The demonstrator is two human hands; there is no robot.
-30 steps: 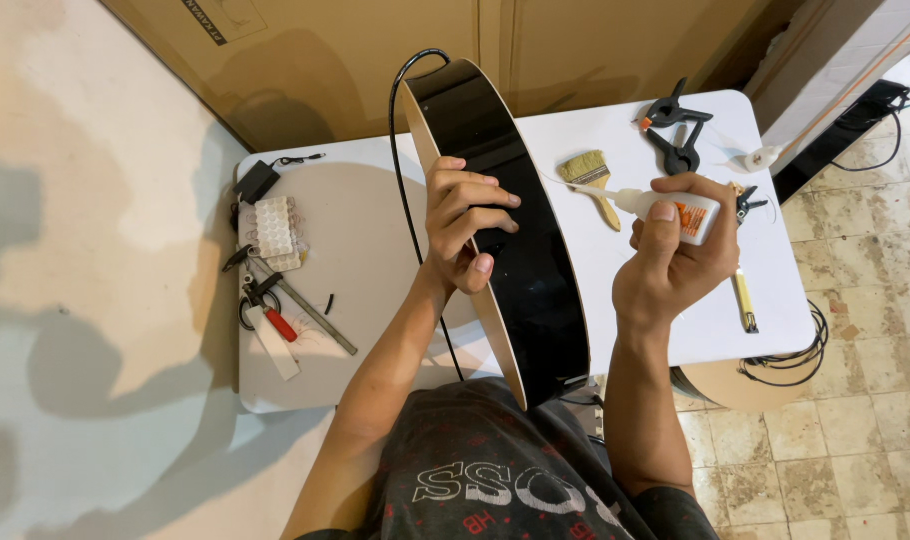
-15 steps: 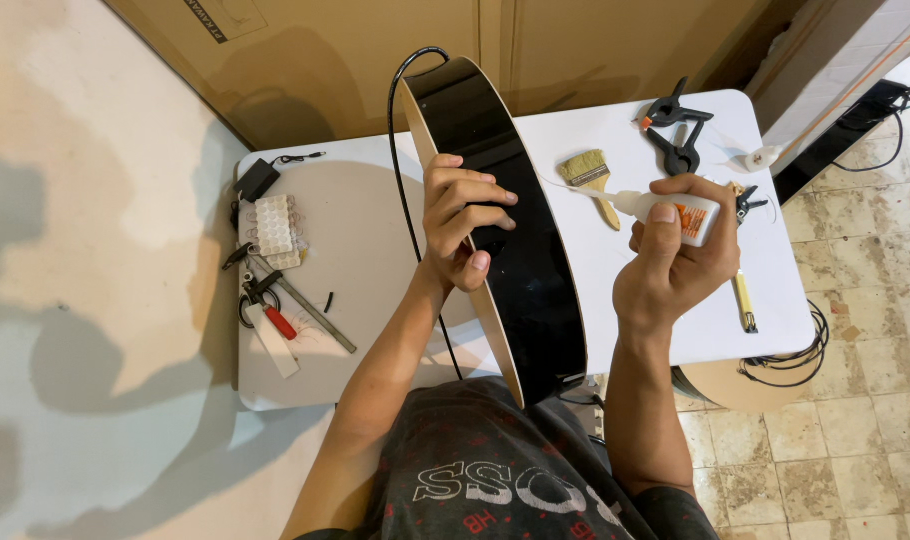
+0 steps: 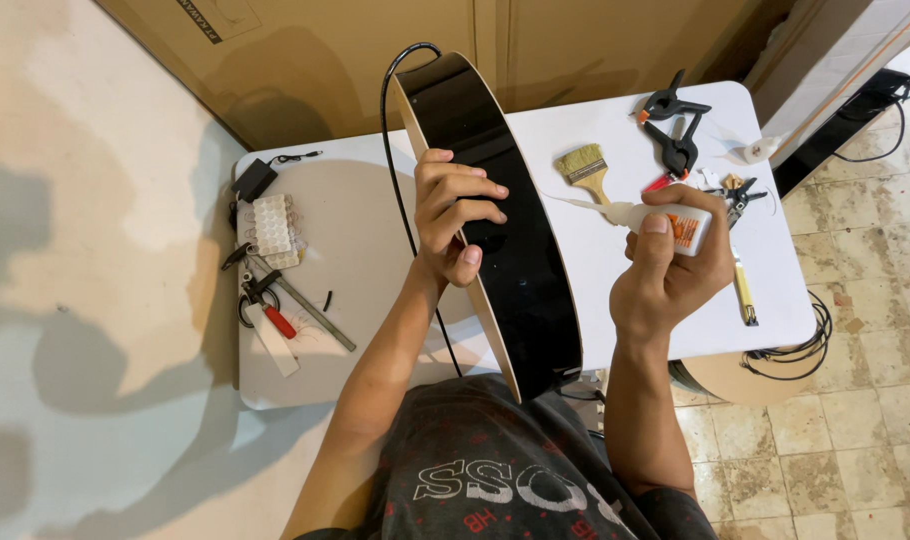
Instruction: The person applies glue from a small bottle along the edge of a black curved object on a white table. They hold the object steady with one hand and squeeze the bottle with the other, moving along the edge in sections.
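Note:
A glossy black curved board with a pale wooden edge (image 3: 510, 250) stands on its edge across the white table (image 3: 605, 130), running from the far side toward my lap. My left hand (image 3: 453, 215) grips its left edge, fingers curled over the black face. My right hand (image 3: 675, 265) holds a white glue bottle with an orange label (image 3: 665, 222), its long nozzle pointing left toward the board. A black cable (image 3: 395, 150) runs along the board's left side.
A bristle brush (image 3: 587, 170), black spring clamps (image 3: 675, 125) and a yellow-handled tool (image 3: 745, 295) lie on the right. On the left are a white blister tray (image 3: 273, 228), a steel ruler (image 3: 310, 310) and red-handled pliers (image 3: 270, 315). Cardboard (image 3: 325, 60) stands behind.
My right hand has shifted the glue bottle slightly; the left hand's fingers have adjusted on the board's edge. The board stays in place.

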